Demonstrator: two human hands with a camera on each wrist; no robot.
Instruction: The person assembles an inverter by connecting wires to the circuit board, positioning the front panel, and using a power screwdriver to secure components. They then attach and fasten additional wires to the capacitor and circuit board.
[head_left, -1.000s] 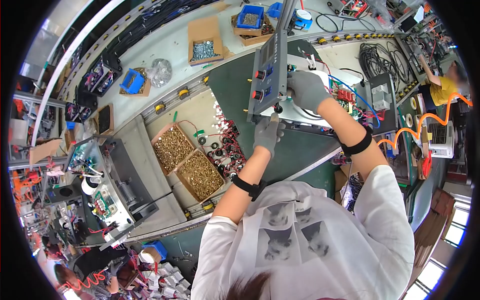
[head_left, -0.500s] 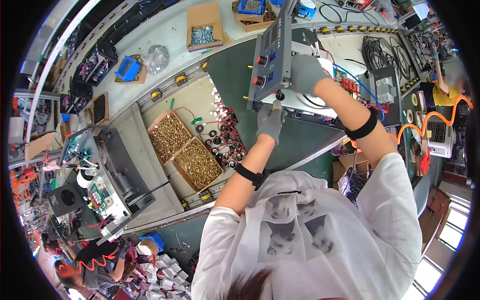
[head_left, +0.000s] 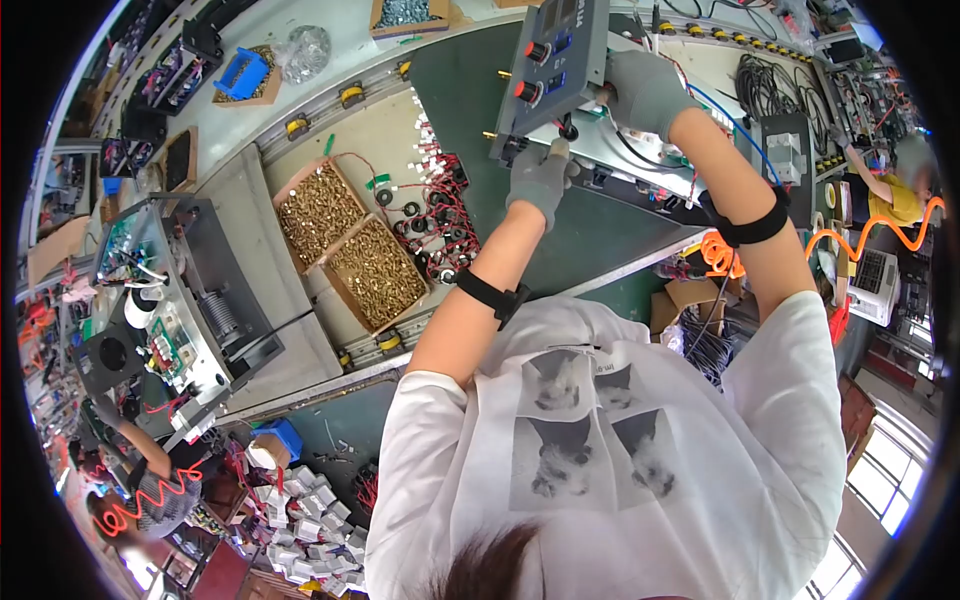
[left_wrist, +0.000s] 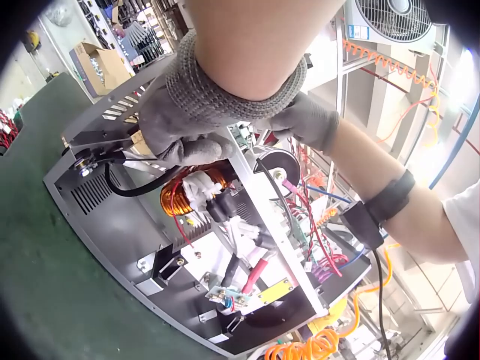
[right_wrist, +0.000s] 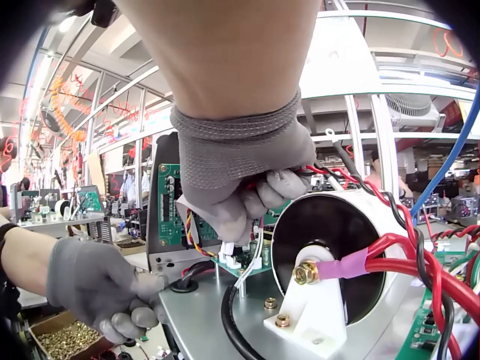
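Observation:
A grey machine point(head_left: 545, 85) with red knobs on its front panel stands open on the green bench mat. My gloved left hand point(head_left: 540, 182) is at the lower edge of that panel. Its fingers curl at a black cable point(left_wrist: 135, 192) under the metal deck, and the thumb lies by the rubber grommet point(right_wrist: 184, 285). Behind the panel, my gloved right hand point(right_wrist: 240, 180) reaches down to a small green circuit board. The thumb and forefinger pinch at a white connector point(right_wrist: 227, 250) with thin wires; the fingers partly hide it. Beside them sits a large black-and-white cylinder point(right_wrist: 330, 232).
Two cartons of brass fittings point(head_left: 375, 270) lie left of the mat, with red-wired black rings point(head_left: 440, 225) beside them. Another opened machine point(head_left: 170, 310) stands farther left. A coil of black cable point(head_left: 770, 95) is at the back right. An orange air hose point(head_left: 720, 255) hangs at the right.
The head view has shifted, so the bench and machine sit higher in it. Both hands keep their places at the machine, the left at the panel's lower edge and the right behind it.

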